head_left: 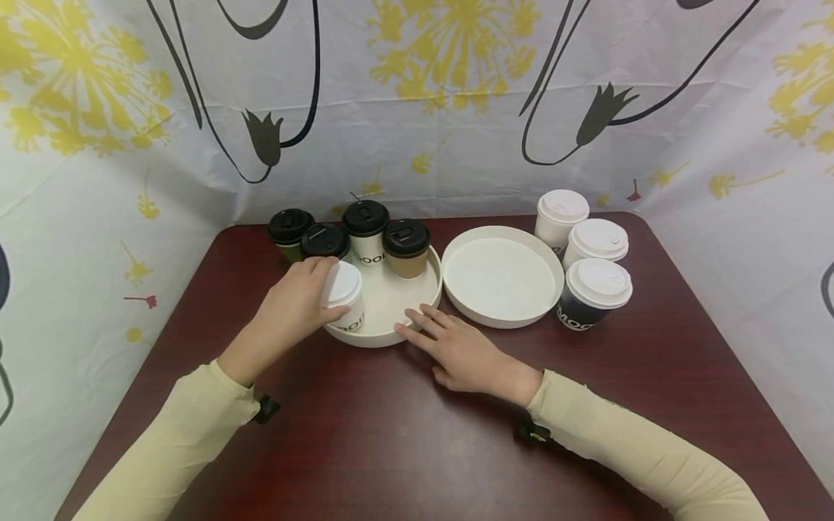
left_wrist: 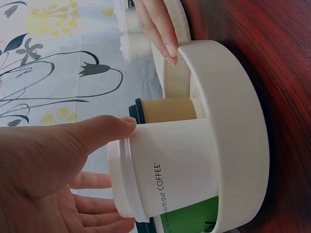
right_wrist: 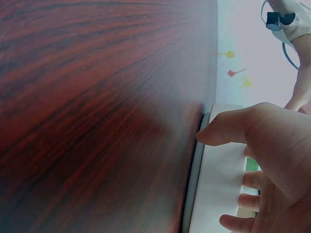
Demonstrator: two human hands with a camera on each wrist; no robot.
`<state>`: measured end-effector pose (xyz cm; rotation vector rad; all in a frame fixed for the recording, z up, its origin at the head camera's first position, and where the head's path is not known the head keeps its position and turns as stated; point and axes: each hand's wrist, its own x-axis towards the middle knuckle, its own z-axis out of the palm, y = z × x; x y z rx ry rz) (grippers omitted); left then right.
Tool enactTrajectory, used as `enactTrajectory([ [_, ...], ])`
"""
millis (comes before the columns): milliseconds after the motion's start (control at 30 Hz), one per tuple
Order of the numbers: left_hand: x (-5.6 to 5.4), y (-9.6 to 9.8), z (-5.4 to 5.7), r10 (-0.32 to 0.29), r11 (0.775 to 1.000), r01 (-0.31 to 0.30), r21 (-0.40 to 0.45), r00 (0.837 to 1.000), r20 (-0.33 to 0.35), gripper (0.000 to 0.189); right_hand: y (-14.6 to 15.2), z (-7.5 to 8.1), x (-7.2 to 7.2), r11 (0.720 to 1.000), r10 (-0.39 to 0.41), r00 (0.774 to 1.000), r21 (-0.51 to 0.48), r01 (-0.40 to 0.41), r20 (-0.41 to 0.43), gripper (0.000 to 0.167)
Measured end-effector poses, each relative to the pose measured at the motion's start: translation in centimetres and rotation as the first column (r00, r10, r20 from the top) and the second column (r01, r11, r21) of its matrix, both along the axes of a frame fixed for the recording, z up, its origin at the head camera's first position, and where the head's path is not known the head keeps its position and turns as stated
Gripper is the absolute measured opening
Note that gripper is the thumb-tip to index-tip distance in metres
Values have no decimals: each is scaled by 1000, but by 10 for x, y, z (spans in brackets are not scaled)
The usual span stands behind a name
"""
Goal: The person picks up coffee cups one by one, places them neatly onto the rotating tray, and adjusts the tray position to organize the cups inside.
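Observation:
In the head view, my left hand [head_left: 289, 304] grips a white paper coffee cup [head_left: 352, 315] by its white lid, thumb at the front. The cup stands upright at the front left of a round white tray [head_left: 391, 311]. In the left wrist view, the thumb lies at the rim of the lid [left_wrist: 127, 179], with the other fingers on the far side. My right hand [head_left: 465, 354] rests open at the tray's front right rim, fingertips over the edge. Behind the held cup are black-lidded cups: a white one [head_left: 367, 246], a brown one [head_left: 407, 266] and another [head_left: 326, 241], its body mostly hidden.
A green black-lidded cup [head_left: 290, 252] stands at the back left. To the right, a second round white tray [head_left: 502, 278] holds nothing. Beyond it stand three white-lidded cups, the nearest a black cup [head_left: 576, 311]. A printed curtain [head_left: 404, 130] hangs behind the dark red table [head_left: 391, 449].

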<state>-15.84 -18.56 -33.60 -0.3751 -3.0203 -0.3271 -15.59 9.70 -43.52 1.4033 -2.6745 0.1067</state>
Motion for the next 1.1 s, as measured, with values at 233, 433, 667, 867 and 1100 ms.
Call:
enactTrajectory([
  [233,0,-2,-2,4,1000,-4,4,1000,2,78,0,0,-1,1000,1,1000,6,-1,6,90],
  [433,1,-2,-1,2,1000,-2,5,1000,-6,77,0,0,0,1000,-3,1000,7,3,9,89],
  [667,8,5,0,-8,1000,4,-30,993,-116,81,0,1,1,1000,-2,1000,9,2,17,88],
  [867,35,26,-6,-178,984,170,-58,958,-226,59,-1,1,1,1000,-1,1000,17,1,1,89],
  [1100,63,45,-31,-238,954,227,-194,971,-35,58,-1,1,1,999,-11,1000,33,11,-6,90],
])
